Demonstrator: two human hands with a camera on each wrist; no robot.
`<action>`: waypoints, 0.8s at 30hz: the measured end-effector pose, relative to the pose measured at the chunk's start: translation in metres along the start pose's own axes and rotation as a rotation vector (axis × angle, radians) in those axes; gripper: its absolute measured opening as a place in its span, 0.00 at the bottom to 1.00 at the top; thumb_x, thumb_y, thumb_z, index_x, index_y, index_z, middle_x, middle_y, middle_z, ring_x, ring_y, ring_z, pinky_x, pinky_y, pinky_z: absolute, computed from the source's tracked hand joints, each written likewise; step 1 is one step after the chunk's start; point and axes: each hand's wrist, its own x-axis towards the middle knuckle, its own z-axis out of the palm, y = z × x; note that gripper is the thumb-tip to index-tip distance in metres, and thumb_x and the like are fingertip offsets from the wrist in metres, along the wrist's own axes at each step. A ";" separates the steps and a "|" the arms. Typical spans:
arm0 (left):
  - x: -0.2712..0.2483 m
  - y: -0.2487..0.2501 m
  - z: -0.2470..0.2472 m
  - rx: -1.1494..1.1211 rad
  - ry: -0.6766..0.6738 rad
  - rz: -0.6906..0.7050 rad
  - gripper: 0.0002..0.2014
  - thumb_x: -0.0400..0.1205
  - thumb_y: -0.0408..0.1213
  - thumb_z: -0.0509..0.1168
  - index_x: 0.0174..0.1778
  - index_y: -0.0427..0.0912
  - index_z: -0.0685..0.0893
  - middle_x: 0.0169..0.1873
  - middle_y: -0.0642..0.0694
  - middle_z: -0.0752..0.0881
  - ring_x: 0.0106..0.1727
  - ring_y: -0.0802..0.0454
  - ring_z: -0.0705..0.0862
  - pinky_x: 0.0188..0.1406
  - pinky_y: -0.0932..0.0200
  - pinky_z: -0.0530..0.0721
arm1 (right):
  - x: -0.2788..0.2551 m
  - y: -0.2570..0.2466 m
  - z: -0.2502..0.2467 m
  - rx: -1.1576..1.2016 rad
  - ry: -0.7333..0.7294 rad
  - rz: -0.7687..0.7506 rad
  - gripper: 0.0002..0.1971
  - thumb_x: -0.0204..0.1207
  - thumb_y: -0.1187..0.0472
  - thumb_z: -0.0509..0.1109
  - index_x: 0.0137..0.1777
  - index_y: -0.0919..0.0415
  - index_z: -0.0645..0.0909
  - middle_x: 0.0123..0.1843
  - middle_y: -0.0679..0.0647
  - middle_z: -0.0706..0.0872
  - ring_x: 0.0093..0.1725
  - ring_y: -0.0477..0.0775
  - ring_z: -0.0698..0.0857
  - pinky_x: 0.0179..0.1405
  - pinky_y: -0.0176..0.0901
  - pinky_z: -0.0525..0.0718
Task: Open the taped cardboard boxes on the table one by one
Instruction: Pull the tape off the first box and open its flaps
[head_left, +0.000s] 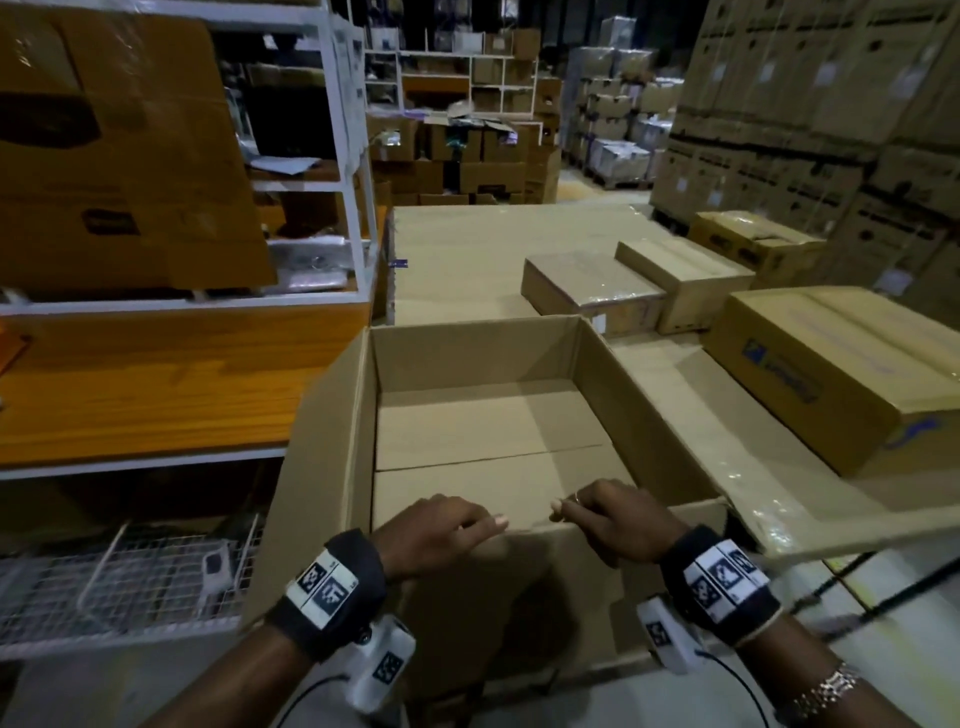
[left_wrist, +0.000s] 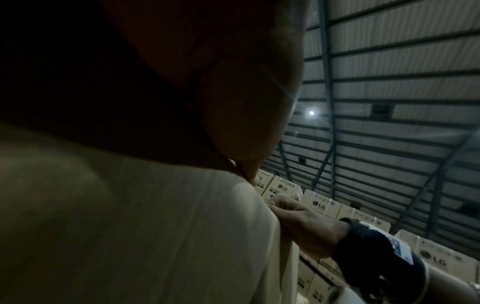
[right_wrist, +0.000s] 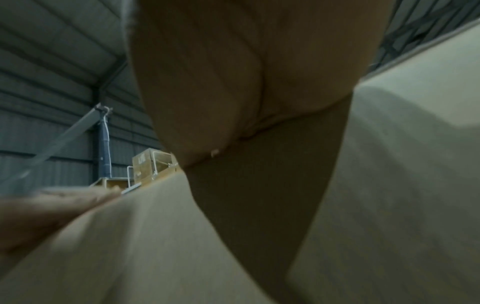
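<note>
Your big brown box (head_left: 483, 415) is open on top, and you can see its flat bare floor inside. It sits right in front of you, at the near end of the table (head_left: 467, 249). Your left hand (head_left: 436, 535) and right hand (head_left: 613, 525) both curl over its near flap, side by side, gripping the edge.

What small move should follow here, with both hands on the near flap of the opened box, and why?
Probably let go of the near flap and reach for the closed box with blue print on the right. The open box shows a bare bottom, its flaps spread; left hand and right hand only hold the flap's edge.
</note>
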 end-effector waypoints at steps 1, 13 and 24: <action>0.000 -0.001 0.001 0.010 0.016 0.008 0.23 0.86 0.68 0.48 0.33 0.62 0.76 0.30 0.58 0.79 0.34 0.60 0.78 0.38 0.52 0.74 | -0.001 -0.001 0.002 -0.060 0.025 0.032 0.23 0.87 0.37 0.58 0.33 0.43 0.82 0.37 0.37 0.87 0.39 0.40 0.86 0.45 0.50 0.83; 0.004 0.001 0.009 0.124 0.046 -0.022 0.40 0.80 0.76 0.39 0.60 0.55 0.88 0.53 0.54 0.91 0.49 0.56 0.86 0.52 0.49 0.85 | 0.000 0.004 0.035 -0.328 0.302 0.135 0.50 0.77 0.24 0.25 0.28 0.58 0.80 0.24 0.52 0.81 0.24 0.50 0.80 0.31 0.49 0.82; 0.046 0.065 0.018 0.043 0.250 0.127 0.27 0.80 0.69 0.58 0.68 0.58 0.83 0.62 0.61 0.86 0.58 0.63 0.83 0.53 0.57 0.86 | -0.020 0.041 0.003 -0.036 0.405 -0.126 0.28 0.83 0.36 0.57 0.59 0.55 0.90 0.60 0.50 0.90 0.59 0.49 0.85 0.59 0.47 0.82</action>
